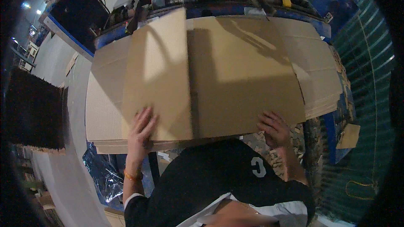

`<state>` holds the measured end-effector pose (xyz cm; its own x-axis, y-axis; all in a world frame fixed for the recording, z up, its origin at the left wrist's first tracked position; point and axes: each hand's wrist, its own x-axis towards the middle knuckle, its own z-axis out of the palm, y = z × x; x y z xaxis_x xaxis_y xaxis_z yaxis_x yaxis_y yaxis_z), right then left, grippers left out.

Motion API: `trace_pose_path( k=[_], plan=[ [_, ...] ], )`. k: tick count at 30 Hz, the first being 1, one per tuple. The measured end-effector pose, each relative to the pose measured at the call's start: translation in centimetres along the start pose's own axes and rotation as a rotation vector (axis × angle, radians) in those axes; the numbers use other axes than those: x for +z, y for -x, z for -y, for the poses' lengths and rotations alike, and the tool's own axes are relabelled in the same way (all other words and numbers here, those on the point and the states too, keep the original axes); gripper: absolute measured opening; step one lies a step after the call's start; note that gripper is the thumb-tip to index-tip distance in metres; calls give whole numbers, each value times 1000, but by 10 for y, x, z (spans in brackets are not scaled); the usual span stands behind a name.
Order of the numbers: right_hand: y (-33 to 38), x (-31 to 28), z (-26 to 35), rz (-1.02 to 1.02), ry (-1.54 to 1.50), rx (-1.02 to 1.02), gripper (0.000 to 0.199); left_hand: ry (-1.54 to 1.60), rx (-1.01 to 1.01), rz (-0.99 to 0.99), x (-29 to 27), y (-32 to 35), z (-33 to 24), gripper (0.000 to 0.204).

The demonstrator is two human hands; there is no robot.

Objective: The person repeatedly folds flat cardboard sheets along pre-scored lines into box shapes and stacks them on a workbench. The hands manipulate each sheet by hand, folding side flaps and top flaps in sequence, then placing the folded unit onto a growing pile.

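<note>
A large brown cardboard sheet [248,75] lies on top of a stack of flat cardboard [103,101]. Its left panel [162,80] stands a little raised along the inner edge, with a dark gap between it and the wider right part. My left hand [143,126] rests on this panel near the front edge, fingers spread and lying on the surface. At the front right edge my right hand [273,129] has its fingers over the top of the sheet and its thumb out of sight, gripping the border.
Beyond the stack stands a blue-framed machine [219,6] with rollers and belts. A green corrugated wall [366,84] runs along the right. Cardboard scraps [275,159] litter the floor beneath. At left are a dark stack [33,109] and crumpled plastic wrap [103,174].
</note>
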<state>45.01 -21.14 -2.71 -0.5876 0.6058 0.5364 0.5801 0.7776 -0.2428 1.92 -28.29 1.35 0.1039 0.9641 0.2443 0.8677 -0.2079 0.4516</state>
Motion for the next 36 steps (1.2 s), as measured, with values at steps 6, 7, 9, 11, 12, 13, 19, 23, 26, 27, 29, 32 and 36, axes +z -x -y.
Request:
trace_pose_path(
  k=[6, 7, 9, 11, 12, 13, 19, 23, 26, 27, 29, 32, 36],
  plan=[
    [-26, -6, -28, 224, -25, -16, 37, -323, 155, 105, 3, -26, 2, 51],
    [-32, -6, -35, 265, -1, -20, 40, -304, 152, 96, 2, -29, 8, 51],
    [-48, -7, -52, 334, 70, -48, 50, -276, 147, 86, 1, -38, 19, 51],
    [-63, -7, -67, 397, 149, -56, 60, -264, 162, 74, 1, -48, 27, 51],
    [-70, -8, -73, 426, 193, -44, 64, -262, 185, 53, 3, -54, 29, 52],
    [-75, -8, -77, 457, 236, -30, 69, -257, 185, 104, 5, -60, 29, 53],
    [-84, -8, -112, 457, 64, 136, 50, -323, 233, 320, -1, -70, 36, 70],
    [-91, -15, -186, -117, 202, 483, 38, 408, 32, 328, -11, -73, 80, 74],
    [-100, -23, -243, -70, -285, 1093, 36, 362, -325, -69, -2, -96, 127, 66],
    [-103, -26, -258, -86, -484, 1188, 36, 373, -253, -92, 5, -100, 138, 65],
    [-114, -21, -276, -94, -789, 1231, 35, 333, -324, -95, 12, -109, 155, 62],
    [-124, -7, -286, -126, -846, 1104, 34, 57, -191, -119, 22, -112, 162, 60],
    [-131, 16, -287, 16, 14, 894, 35, -54, -194, -135, 22, -112, 157, 60]
  ],
)
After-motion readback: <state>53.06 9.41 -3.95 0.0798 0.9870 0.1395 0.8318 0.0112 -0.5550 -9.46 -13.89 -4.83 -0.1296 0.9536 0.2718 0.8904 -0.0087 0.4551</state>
